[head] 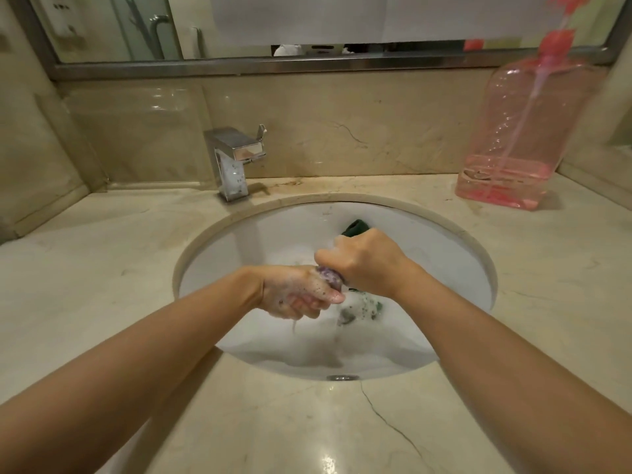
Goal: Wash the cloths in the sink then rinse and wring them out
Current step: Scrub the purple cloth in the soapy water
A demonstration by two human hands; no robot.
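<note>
Over the white oval sink (273, 234), both my hands grip a twisted purple cloth (329, 277) covered in foam. My left hand (294, 294) is soapy and curls round the cloth's near end. My right hand (362, 260) clenches its other end, and most of the cloth is hidden inside the two fists. A dark green cloth (355, 227) shows just beyond my right hand. Another green piece (362, 307) lies in suds at the sink bottom below my hands. A thin trickle of water falls from my left fist.
A chrome tap (236, 162) stands at the back left of the sink, not running. A large pink pump bottle of soap (523, 131) stands on the marble counter (102, 268) at the back right. A mirror runs along the wall behind.
</note>
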